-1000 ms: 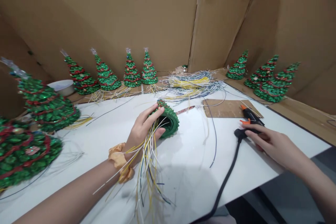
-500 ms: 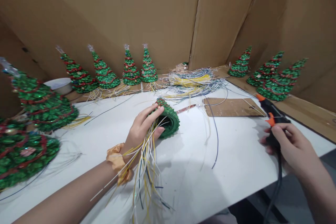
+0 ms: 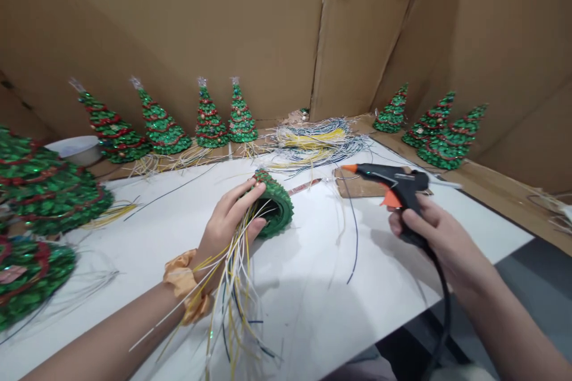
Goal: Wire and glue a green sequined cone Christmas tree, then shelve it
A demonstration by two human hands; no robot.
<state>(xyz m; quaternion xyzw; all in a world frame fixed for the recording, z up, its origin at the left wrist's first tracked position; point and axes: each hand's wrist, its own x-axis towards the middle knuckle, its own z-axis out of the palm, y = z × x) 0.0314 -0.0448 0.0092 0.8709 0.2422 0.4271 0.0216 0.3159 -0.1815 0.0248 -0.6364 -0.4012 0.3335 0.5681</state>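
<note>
My left hand (image 3: 227, 220) wraps round a small green Christmas tree (image 3: 282, 205) lying on its side, its hollow base facing me. A bundle of thin white, yellow and dark blue strands (image 3: 232, 286) runs out of that hollow and hangs down past my wrist, which wears an orange scrunchie (image 3: 183, 286). In my right hand (image 3: 429, 226) is a black hot glue gun (image 3: 402, 187) with an orange nozzle and trigger. Its nozzle points left, above the cardboard piece and apart from the tree. A cord trails from its handle.
Several decorated trees stand at the left (image 3: 49, 190) and back, and three more at the right (image 3: 391, 112). A pile of strands (image 3: 319, 140) lies at the back of the white table (image 3: 308, 303). Behind a tree sits a white bowl (image 3: 78, 149). Cardboard walls (image 3: 179, 18) enclose the table.
My right hand has brought the glue gun leftward, and its nozzle has swung round to point left. My left hand keeps the tree in much the same position. The view has shifted slightly.
</note>
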